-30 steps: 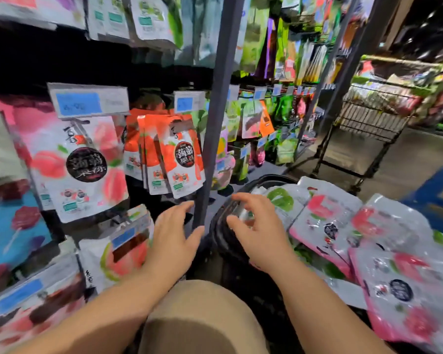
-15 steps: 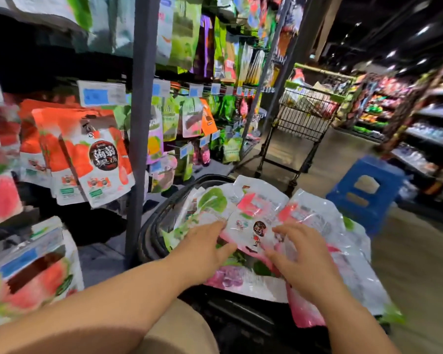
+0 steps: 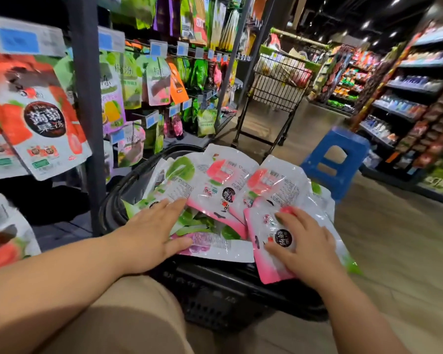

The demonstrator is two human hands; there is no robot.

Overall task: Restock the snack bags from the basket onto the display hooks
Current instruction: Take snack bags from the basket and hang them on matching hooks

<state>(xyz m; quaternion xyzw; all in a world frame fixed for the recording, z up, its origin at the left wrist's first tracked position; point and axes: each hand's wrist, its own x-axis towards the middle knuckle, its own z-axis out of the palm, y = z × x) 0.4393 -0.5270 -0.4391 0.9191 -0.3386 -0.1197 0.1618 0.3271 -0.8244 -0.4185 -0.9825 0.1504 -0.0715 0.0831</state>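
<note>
- The display rack fills the left side. Hanging bags crowd it under blue price tags, and the hooks themselves are mostly hidden behind them.
- A wire trolley stands further down the aisle, loaded with goods too blurred to name.
- A blue stool sits on the floor just beyond the basket, with nothing on it.
- The black basket rests on the floor against the person's knee, beside the rack's foot. It is heaped above its rim.
- The snack bags lie fanned over the basket in a loose pile, pink-and-white ones on top and to the right, green ones beneath and to the left, one purple at the near edge. None is on a hook yet.
- The left hand lies flat on the green bags, fingers straight and together, thumb apart over the purple one.
- The right hand rests on the nearest pink bag, fingers spread across its face and gripping nothing.
- The step looks like picking out one flavour. It would go best if the left hand held the heap down while the right slid several pink bags off together, tops squared so the hang holes line up. The slick film could let the pile spill over the right rim.
</note>
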